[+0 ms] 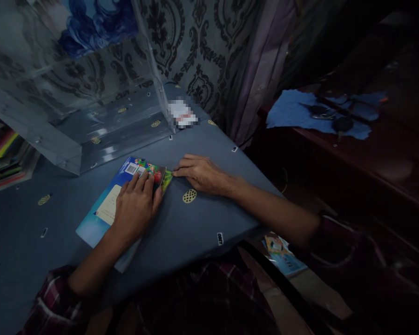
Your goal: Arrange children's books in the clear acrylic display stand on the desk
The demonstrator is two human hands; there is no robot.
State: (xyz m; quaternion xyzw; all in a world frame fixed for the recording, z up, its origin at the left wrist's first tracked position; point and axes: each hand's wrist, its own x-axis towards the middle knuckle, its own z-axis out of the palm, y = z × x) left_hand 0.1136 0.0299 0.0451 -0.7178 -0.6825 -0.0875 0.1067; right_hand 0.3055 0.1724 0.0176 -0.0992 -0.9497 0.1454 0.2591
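A blue book lies on the grey-blue cloth, its colourful cover with a barcode facing up. My left hand rests flat across it, fingers stretched out and pressing on the cover; the hand hides the middle of the book. To the right, my right hand has its fingertips pinched together at the green corner that sticks out from the book's upper right end. Its thumb is mostly hidden under the fingers.
A clear plastic box stands behind the book. Stacked books sit at the left. A white packet lies near the wall. At right, a blue cloth with dark objects covers part of a red table. Another book lies below the table edge.
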